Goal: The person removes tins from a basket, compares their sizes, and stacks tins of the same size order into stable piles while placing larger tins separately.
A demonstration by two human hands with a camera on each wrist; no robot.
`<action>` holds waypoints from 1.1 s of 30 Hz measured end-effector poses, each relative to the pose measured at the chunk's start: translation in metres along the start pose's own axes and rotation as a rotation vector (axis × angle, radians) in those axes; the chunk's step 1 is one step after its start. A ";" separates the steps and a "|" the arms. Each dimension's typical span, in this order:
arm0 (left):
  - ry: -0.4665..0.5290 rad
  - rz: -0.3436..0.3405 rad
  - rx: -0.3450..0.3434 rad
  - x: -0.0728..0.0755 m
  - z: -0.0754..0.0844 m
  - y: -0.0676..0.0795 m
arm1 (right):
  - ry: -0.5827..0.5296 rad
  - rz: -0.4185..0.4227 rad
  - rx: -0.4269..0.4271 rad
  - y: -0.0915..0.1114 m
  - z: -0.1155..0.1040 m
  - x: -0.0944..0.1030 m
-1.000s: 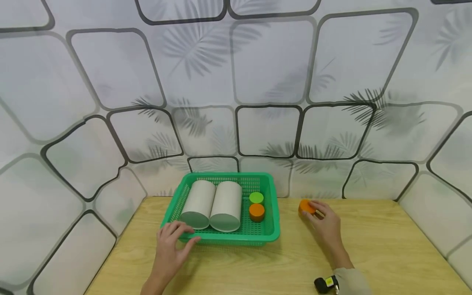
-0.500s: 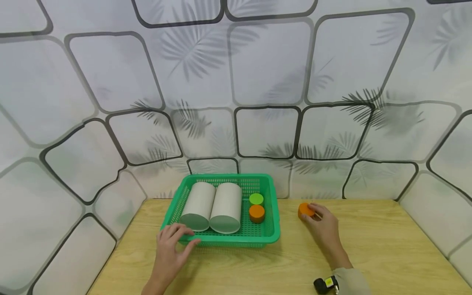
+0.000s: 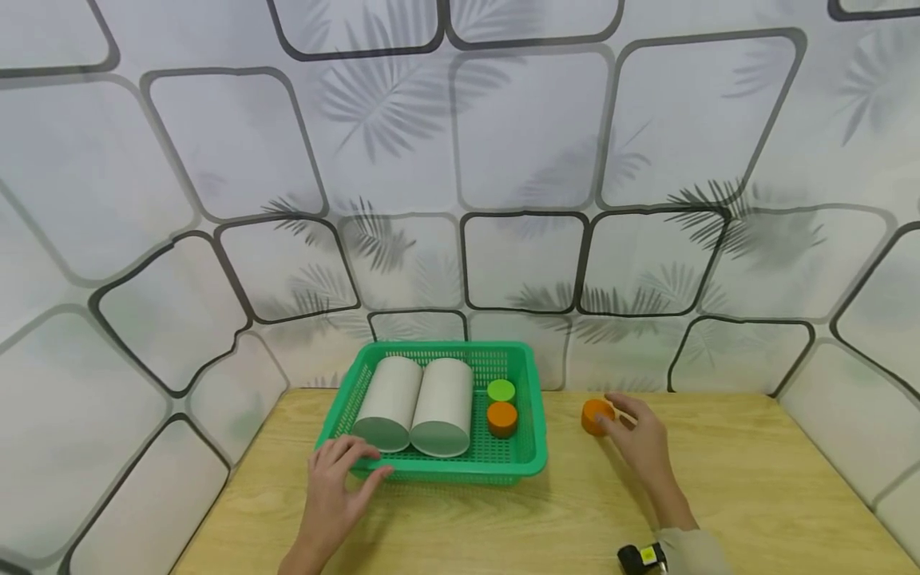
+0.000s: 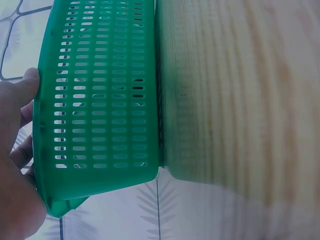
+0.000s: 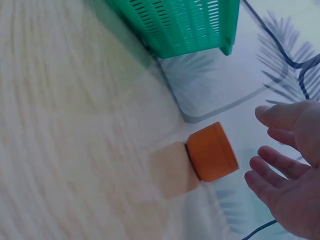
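A green plastic basket (image 3: 474, 469) with slotted walls stands on the table. My left hand (image 3: 336, 495) grips its near rim at the left corner; in the left wrist view the thumb (image 4: 30, 80) is at the rim and the other fingers are partly hidden behind it. Right of the basket, a short orange cylinder (image 3: 597, 418) rests upright on the wood. Beside it is my right hand (image 3: 642, 439), fingers spread and relaxed. The right wrist view shows a gap between these fingers and the orange cylinder (image 5: 212, 152).
Inside the basket lie two large white cylinders (image 3: 391, 399) side by side, with a short green cylinder (image 3: 501, 390) and another orange one (image 3: 501, 419) at their right. A patterned wall covering (image 3: 525, 263) rises behind the wooden table (image 3: 747, 471).
My right hand has let go of the orange cylinder, its fingers opening and drawing slightly right. The cylinder stays on the table. My left hand keeps its hold on the basket.
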State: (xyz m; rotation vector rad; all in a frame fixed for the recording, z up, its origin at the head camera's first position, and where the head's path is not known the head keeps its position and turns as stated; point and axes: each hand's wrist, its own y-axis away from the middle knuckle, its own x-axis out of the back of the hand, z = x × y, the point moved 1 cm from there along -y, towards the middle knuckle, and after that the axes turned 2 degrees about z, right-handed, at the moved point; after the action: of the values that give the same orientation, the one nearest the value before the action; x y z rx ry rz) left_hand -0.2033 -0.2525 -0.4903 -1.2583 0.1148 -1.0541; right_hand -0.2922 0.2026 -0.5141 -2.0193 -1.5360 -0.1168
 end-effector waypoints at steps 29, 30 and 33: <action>-0.005 0.002 -0.016 0.002 -0.001 -0.003 | 0.062 -0.128 0.459 -0.003 -0.090 0.001; -0.006 0.003 -0.015 0.001 0.000 -0.003 | 0.075 -0.141 0.491 -0.005 -0.091 -0.002; -0.007 0.008 -0.017 0.001 0.000 -0.002 | 0.123 -0.191 0.563 -0.012 -0.096 -0.013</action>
State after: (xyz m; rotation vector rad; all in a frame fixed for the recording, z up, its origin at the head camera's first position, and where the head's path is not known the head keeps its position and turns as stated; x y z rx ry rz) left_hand -0.2040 -0.2528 -0.4880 -1.2754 0.1235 -1.0439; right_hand -0.2811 0.1454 -0.4357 -1.4007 -1.4763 0.1063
